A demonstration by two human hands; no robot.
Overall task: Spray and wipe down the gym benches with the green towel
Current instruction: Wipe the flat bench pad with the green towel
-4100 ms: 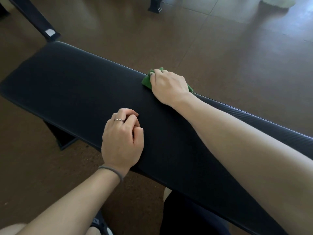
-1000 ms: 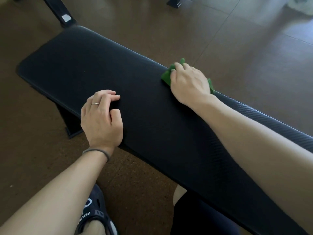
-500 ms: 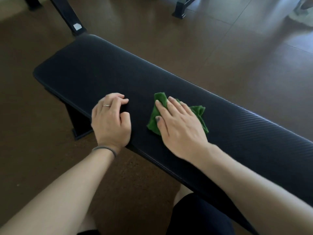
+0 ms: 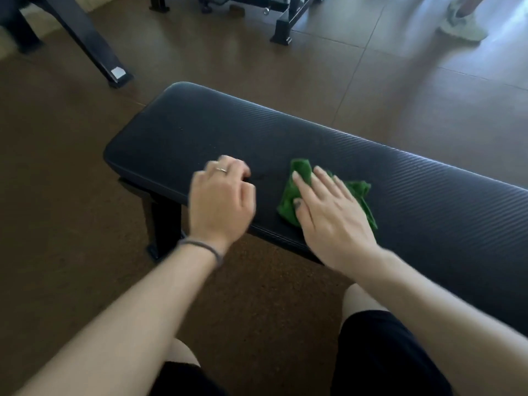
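Since a second ago my right hand (image 4: 328,212) slid the towel (image 4: 297,192) off the bench's (image 4: 428,195) far edge, nearer my left hand (image 4: 221,198). Right fingers flat, pressing; left loosely curled, empty. Soft, light cloth: I'd keep my palm on its middle.

Both hands are held low and forward, with bare forearms extended.

The right hand (image 4: 328,212) is laid palm down with its fingers (image 4: 305,184) straight and spread, pressed flat on what lies beneath it. The left hand (image 4: 221,201) is kept just beside it, fingers loosely curled, nothing being held; it is blurred. A ring is worn on one left finger and a band on the left wrist.
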